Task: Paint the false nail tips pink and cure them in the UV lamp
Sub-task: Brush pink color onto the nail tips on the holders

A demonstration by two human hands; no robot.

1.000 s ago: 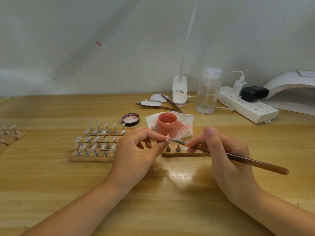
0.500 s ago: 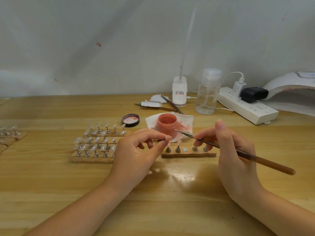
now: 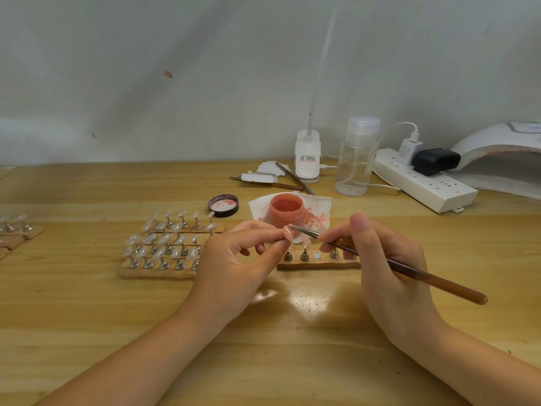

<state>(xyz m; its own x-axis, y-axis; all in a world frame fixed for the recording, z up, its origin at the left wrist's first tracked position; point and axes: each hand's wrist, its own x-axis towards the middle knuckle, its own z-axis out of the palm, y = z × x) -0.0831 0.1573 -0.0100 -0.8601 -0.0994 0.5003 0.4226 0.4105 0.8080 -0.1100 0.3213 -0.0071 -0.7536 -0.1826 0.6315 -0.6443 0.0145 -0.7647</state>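
Observation:
My left hand (image 3: pixel 234 268) pinches a small pink-coated false nail tip (image 3: pixel 288 232) between thumb and fingertips, above a wooden strip (image 3: pixel 319 263) of metal stands. My right hand (image 3: pixel 389 268) grips a brown-handled brush (image 3: pixel 409 271), its fine tip touching the top of that nail. Just behind stands the open pot of pink polish (image 3: pixel 287 209) on a stained white tissue (image 3: pixel 319 212). Several clear unpainted tips stand on wooden strips (image 3: pixel 164 247) to the left. The white UV lamp (image 3: pixel 503 162) sits at the far right.
The pot's dark lid (image 3: pixel 223 205) lies left of the pot. Behind are spare brushes (image 3: pixel 292 178), a white desk-lamp base (image 3: pixel 307 159), a clear bottle (image 3: pixel 355 159) and a power strip (image 3: pixel 424 183) with plugs. More nail stands (image 3: pixel 17 227) sit at the left edge.
The brush went from the nail back to the pink pot, then returned; its tip now touches the nail again. My left hand kept holding the nail in place.

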